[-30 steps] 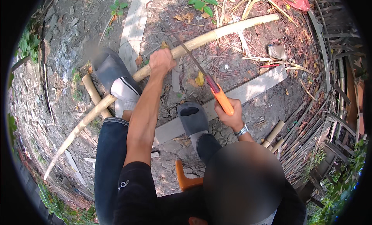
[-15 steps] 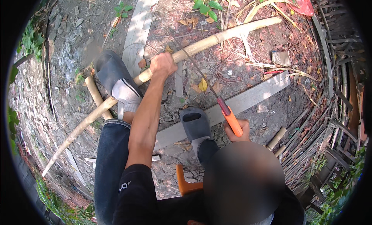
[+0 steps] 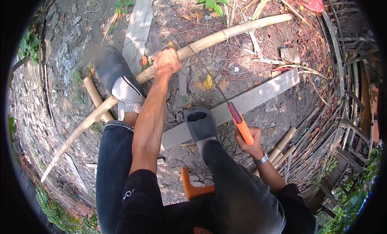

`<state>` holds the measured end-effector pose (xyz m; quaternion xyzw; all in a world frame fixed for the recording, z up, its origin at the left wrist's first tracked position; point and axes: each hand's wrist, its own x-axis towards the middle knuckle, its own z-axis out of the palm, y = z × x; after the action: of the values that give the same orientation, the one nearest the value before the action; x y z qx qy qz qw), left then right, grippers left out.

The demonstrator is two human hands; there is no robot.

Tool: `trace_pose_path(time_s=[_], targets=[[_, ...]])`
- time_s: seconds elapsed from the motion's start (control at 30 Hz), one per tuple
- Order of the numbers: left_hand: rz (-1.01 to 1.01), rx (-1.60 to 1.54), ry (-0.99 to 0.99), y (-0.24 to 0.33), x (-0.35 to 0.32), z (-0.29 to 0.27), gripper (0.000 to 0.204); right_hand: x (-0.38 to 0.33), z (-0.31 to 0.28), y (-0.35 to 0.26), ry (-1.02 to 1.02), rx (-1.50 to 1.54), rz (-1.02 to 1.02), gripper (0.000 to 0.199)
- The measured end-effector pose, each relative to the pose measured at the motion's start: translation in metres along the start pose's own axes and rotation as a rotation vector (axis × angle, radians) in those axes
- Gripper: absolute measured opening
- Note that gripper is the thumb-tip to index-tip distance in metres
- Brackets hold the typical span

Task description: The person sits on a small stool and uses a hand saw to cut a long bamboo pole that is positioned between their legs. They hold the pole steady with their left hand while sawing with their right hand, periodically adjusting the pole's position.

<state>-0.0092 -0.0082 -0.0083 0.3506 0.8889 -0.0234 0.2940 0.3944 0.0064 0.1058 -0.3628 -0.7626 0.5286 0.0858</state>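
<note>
A long pale bamboo pole [image 3: 225,36] runs slantwise across the ground from lower left to upper right. Closed around its middle, my left hand [image 3: 167,61] grips it just to the right of my left foot [image 3: 125,89], which lies across the pole. In my right hand [image 3: 248,141] is the orange handle of a saw [image 3: 243,129]. Its thin dark blade slants up and left, meeting the pole close to the right of my left hand. A short bamboo piece [image 3: 94,95] lies crosswise beneath the pole at the left.
A grey board [image 3: 258,99] extends right from beside my right slipper [image 3: 200,125]. Another board [image 3: 139,28] lies at the top. Cut bamboo pieces [image 3: 284,141] and thin sticks [image 3: 314,149] lie at the right. An orange L-shaped object [image 3: 193,189] is near my lap.
The saw has drawn back slightly toward me, with less blade beyond the pole. My left hand keeps its hold. The blurred dark shape over my right leg is gone, revealing my right forearm.
</note>
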Motion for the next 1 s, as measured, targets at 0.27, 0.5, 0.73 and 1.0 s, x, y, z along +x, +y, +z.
trace_pose_path(time_s=[0.27,0.5,0.73,1.0], targets=[[0.010,0.023,-0.036,-0.010,-0.004,-0.018,0.029,0.109,0.056,-0.011,0.018,0.059,-0.003,0.012],[0.004,-0.009,-0.137,0.003,0.009,-0.022,0.039,0.056,0.038,-0.007,0.055,0.070,0.038,0.011],[0.023,-0.037,0.018,-0.017,0.019,-0.007,0.034,0.066,0.037,-0.008,0.070,0.133,0.023,0.009],[0.041,-0.086,0.040,-0.002,0.018,0.000,0.035,0.128,0.059,-0.019,0.144,0.172,0.052,0.008]])
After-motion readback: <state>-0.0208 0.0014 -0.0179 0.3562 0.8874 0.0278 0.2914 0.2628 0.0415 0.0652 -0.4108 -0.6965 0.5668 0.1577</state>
